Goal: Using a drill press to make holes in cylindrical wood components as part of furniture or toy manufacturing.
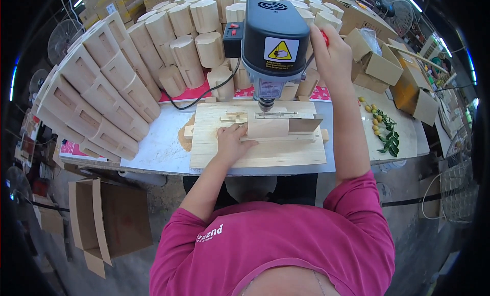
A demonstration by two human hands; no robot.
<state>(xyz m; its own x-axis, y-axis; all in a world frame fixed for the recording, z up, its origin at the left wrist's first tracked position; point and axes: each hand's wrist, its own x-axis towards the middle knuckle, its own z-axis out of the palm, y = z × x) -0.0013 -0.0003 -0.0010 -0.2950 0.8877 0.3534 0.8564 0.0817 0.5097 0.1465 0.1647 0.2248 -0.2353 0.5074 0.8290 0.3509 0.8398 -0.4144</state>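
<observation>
Stacks of pale wooden blocks [107, 87] flank my drill press [274, 38]. Below it, on the jig board [255, 150], my left hand [230, 142] presses spread fingers against the wooden workpiece [268, 127]; my right hand [332, 54] grips the red-knobbed feed lever [325, 37].

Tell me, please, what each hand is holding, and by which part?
Right hand grips the drill press's red-knobbed feed lever at its end; left hand presses flat on the pale wooden block, at its left edge.

We wear a magenta-pink short-sleeved shirt [286, 245] with small white lettering on its left chest; our forearms and both hands are bare, without gloves.
</observation>
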